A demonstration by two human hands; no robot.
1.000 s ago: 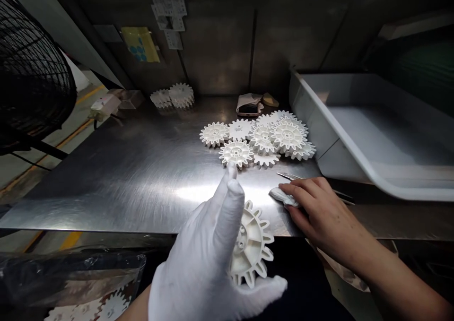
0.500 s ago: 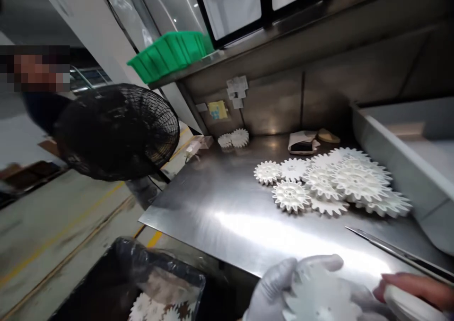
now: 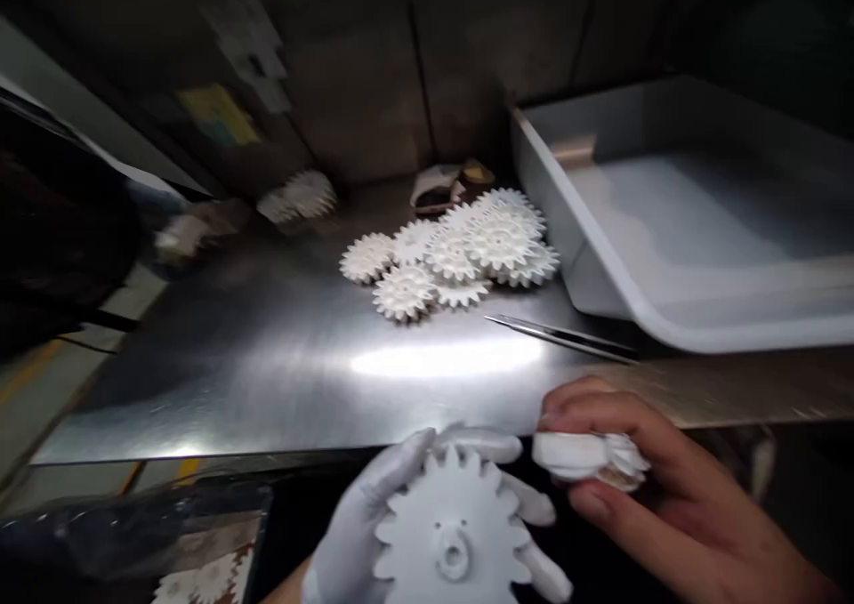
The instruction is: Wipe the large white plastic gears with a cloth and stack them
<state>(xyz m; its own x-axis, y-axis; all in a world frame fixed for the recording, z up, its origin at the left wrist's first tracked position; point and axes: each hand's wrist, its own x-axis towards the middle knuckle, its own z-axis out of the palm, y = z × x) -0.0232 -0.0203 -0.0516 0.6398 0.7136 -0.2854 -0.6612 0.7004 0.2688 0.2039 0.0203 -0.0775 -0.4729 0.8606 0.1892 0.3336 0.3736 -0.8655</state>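
My left hand (image 3: 374, 515), in a white glove, holds a large white plastic gear (image 3: 454, 537) flat toward me below the table's front edge. My bare right hand (image 3: 640, 488) is closed round a small white part (image 3: 580, 455) just right of the gear. Farther back on the steel table (image 3: 267, 355) lies a pile of several white gears (image 3: 454, 253). Metal tweezers (image 3: 560, 334) lie on the table between the pile and my right hand.
A grey plastic tray (image 3: 600, 257) stands tilted at the right. More gears (image 3: 297, 197) and a phone on cloth (image 3: 437, 190) sit at the back wall. A black bag with gears (image 3: 200, 573) is at lower left. A dark fan (image 3: 53, 239) fills the left.
The view swung left and up, then back down to the table. My right hand lifted the small white part off the table. The gear now faces me flat in my left hand.
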